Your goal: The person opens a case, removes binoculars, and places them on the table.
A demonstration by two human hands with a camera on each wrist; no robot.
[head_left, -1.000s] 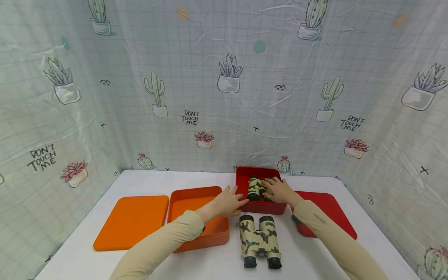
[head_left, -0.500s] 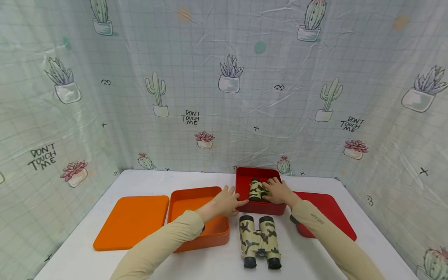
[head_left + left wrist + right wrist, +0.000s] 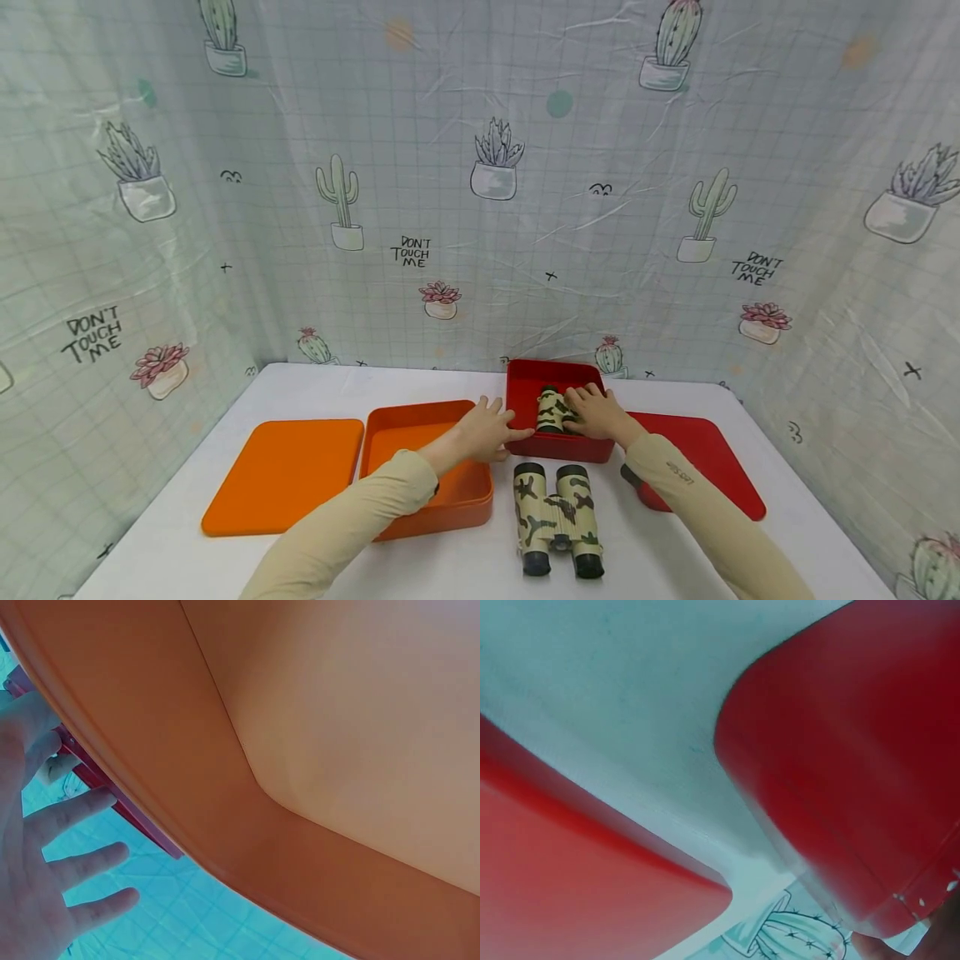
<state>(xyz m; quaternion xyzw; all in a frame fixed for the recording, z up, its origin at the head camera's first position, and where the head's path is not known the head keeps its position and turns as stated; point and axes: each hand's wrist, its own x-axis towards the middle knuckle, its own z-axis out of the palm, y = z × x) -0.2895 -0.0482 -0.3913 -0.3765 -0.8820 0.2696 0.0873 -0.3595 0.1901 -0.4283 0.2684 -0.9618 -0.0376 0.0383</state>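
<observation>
In the head view, smaller camouflage binoculars (image 3: 551,408) lie in the red box (image 3: 566,447) at the back. My right hand (image 3: 598,412) reaches over that box's right side, its fingers bent over the right barrel and hiding most of it. Just a sliver of this hand (image 3: 877,949) shows in the right wrist view. Spread fingers of my left hand (image 3: 482,429) touch the red box's left front edge. The left wrist view shows these fingers (image 3: 90,862) fanned beside the red edge. Larger camouflage binoculars (image 3: 558,521) lie on the table in front of the box.
An orange box (image 3: 442,522) stands under my left forearm, with an orange lid (image 3: 288,475) to its left. Partly behind my right sleeve lies a red lid (image 3: 697,458). A cactus-print sheet (image 3: 487,275) hangs behind the white table (image 3: 315,392).
The smaller binoculars have shifted slightly toward the front right inside the red box, my right hand moving with them. My left hand has stayed at the box's edge.
</observation>
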